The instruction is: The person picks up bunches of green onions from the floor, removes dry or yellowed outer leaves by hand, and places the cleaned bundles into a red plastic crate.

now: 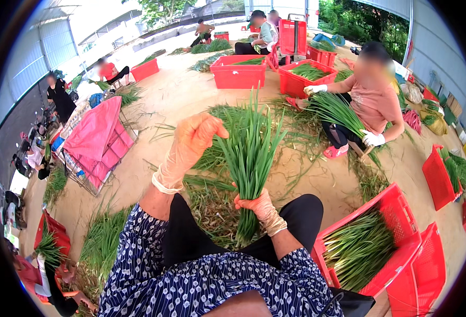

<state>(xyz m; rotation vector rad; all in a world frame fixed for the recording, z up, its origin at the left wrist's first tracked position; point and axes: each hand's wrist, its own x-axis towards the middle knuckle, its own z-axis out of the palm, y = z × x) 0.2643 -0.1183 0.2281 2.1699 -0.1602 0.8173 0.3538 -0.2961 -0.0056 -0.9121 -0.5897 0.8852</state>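
Note:
My right hand (259,208), in a thin translucent glove, is wrapped round the lower part of a bunch of garlic chives (250,153). The bunch stands nearly upright between my knees, its long flat green leaves fanning out upward. Left of the leaf tops, my left hand (197,134), gloved the same way, is raised with its fingers curled in. Whatever those fingers may pinch is too hidden to name. Below both hands lies a heap of dry trimmings and loose leaves (206,211) on the ground.
At my right, a red crate (402,211) holds chive bunches. A co-worker (375,100) in white gloves sits right of centre, holding chives. Loose chives (103,243) lie at my left, near a pink cloth-covered frame (98,137). Red crates (238,74) and more people are farther off.

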